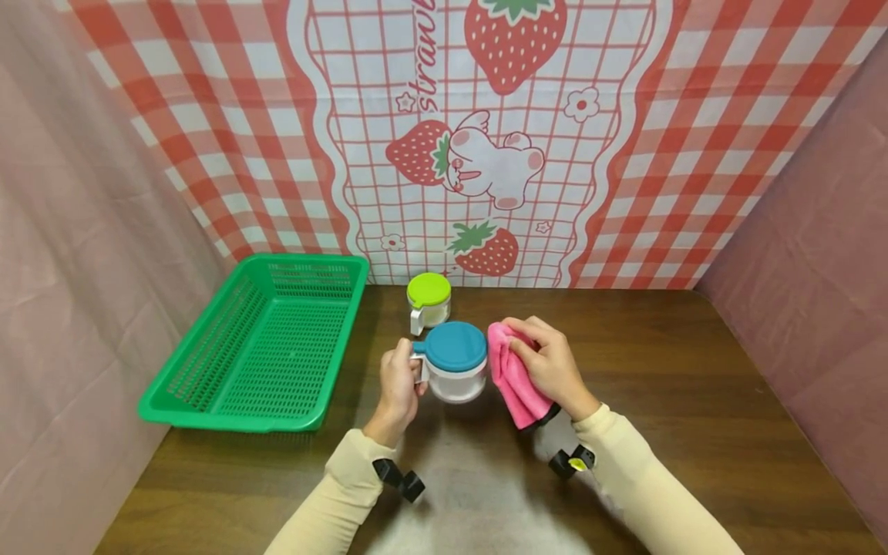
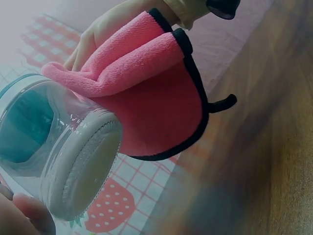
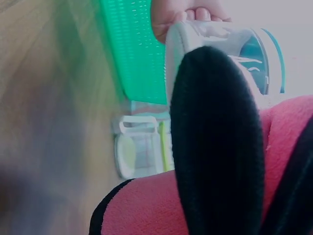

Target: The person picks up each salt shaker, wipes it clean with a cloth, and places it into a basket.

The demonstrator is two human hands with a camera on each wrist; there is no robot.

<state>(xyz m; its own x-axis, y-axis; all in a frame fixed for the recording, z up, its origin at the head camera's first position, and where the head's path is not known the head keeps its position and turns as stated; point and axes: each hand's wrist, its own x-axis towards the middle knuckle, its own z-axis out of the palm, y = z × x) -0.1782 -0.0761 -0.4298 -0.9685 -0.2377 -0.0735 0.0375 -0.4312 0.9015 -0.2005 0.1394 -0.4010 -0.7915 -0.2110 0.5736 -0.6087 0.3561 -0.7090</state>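
Observation:
My left hand (image 1: 398, 383) grips the white handle of a clear jar (image 1: 456, 385) with a blue lid (image 1: 455, 347), held up above the table. In the left wrist view the glass jar (image 2: 73, 147) is tilted and its round base shows. On the other side, my right hand (image 1: 549, 361) pinches a pink cloth (image 1: 516, 389) with black edging close against the jar's right side. The cloth (image 2: 151, 112) hangs down in folds with a black loop at its edge. In the right wrist view the cloth's black trim (image 3: 217, 142) hides part of the jar (image 3: 220, 36).
A second, smaller jar (image 1: 435, 314) with a lime-green lid (image 1: 428, 289) and white handle stands behind the held jar, near the patterned backdrop. To the left is a green plastic basket (image 1: 340, 339) on the brown wooden table (image 1: 666, 385). Pink curtains (image 1: 812, 216) flank both sides.

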